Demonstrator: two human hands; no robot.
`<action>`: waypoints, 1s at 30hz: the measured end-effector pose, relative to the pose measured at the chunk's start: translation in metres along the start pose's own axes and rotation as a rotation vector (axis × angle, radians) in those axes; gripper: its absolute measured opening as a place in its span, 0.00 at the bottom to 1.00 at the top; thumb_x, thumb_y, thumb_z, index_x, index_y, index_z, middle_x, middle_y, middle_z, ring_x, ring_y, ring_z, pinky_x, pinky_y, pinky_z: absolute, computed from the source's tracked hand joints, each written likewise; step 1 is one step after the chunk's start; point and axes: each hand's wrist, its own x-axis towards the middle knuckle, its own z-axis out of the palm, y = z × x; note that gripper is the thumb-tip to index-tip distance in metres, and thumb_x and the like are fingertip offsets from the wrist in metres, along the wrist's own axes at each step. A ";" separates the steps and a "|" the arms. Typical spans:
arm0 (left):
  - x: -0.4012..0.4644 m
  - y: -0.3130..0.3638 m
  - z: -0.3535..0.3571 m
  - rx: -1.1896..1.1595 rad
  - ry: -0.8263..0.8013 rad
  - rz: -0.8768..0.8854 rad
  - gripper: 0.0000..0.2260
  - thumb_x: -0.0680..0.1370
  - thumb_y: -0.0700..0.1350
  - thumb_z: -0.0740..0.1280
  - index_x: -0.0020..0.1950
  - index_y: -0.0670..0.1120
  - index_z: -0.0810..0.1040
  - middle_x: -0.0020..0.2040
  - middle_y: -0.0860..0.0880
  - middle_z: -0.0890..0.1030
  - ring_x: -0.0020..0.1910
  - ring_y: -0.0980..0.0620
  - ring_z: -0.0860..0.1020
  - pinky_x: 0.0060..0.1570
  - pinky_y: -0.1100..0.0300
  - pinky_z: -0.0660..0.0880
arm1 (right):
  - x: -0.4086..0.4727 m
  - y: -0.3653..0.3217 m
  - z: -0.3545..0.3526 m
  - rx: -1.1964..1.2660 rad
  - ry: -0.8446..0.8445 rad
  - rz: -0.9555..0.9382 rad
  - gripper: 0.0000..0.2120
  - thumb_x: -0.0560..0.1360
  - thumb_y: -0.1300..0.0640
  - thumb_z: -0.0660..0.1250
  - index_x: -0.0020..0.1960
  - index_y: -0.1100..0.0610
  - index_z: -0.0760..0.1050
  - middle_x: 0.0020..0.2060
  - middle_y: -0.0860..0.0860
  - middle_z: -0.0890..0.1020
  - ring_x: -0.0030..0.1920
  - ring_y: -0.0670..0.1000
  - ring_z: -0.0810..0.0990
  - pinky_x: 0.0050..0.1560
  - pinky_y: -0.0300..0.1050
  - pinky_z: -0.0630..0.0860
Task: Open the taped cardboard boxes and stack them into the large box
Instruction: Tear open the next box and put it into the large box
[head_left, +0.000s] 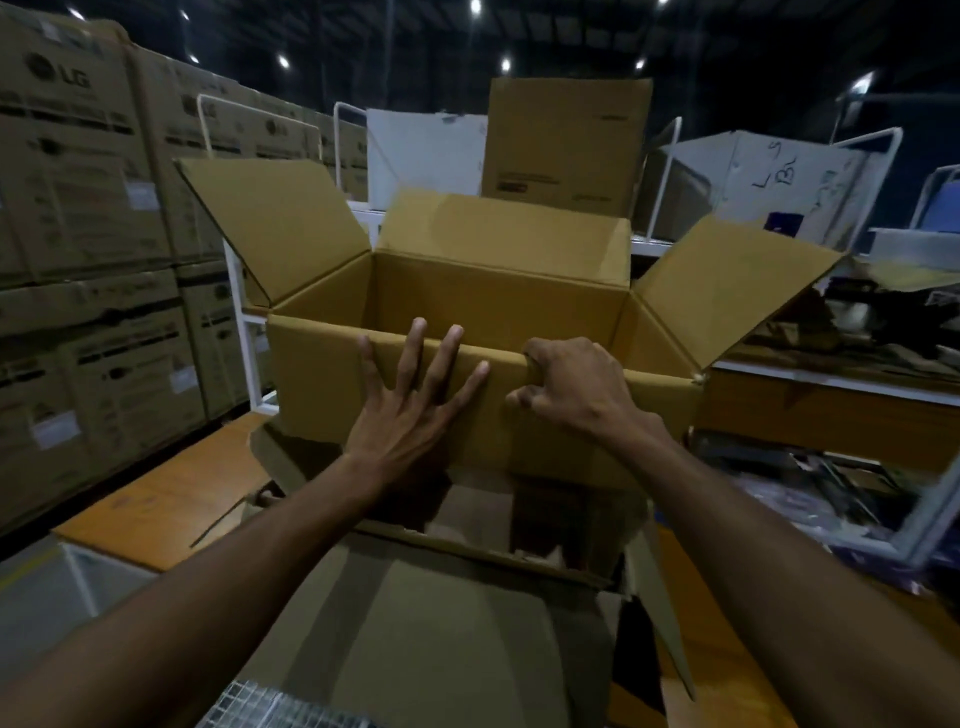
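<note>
Two hands (410, 410) (566, 384) on open box (498, 296) flap.

Warehouse: stacked LG cartons (78, 218) on left, white metal racks (244, 312), high ceiling lights (475, 6).

I have one view only, from the head. It looks forward and down, close over the open box (483, 322).

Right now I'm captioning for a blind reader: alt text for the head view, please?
An open cardboard box, all flaps raised, is held by a person: the left hand presses flat on its near wall, the right hand grips the near rim. Stacked printed cartons stand left, with a larger box below.
</note>
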 end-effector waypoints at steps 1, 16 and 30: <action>-0.003 -0.003 0.008 -0.011 -0.010 0.006 0.62 0.65 0.69 0.75 0.83 0.52 0.36 0.82 0.39 0.37 0.79 0.28 0.40 0.66 0.18 0.44 | 0.004 -0.004 0.009 0.000 -0.010 0.013 0.16 0.73 0.43 0.74 0.56 0.50 0.77 0.44 0.47 0.81 0.48 0.50 0.79 0.56 0.52 0.74; -0.008 0.006 0.114 -0.129 -0.226 0.153 0.70 0.55 0.67 0.80 0.83 0.50 0.39 0.81 0.34 0.41 0.79 0.28 0.44 0.68 0.19 0.47 | 0.042 0.018 0.108 -0.004 -0.283 0.133 0.15 0.72 0.39 0.72 0.50 0.48 0.75 0.44 0.48 0.82 0.49 0.53 0.79 0.54 0.52 0.72; -0.002 0.024 0.161 -0.113 -0.462 0.177 0.68 0.60 0.69 0.78 0.81 0.51 0.31 0.79 0.33 0.31 0.78 0.27 0.38 0.66 0.19 0.40 | 0.058 0.053 0.170 0.004 -0.387 0.144 0.19 0.74 0.40 0.71 0.58 0.50 0.76 0.51 0.50 0.83 0.56 0.56 0.78 0.53 0.54 0.66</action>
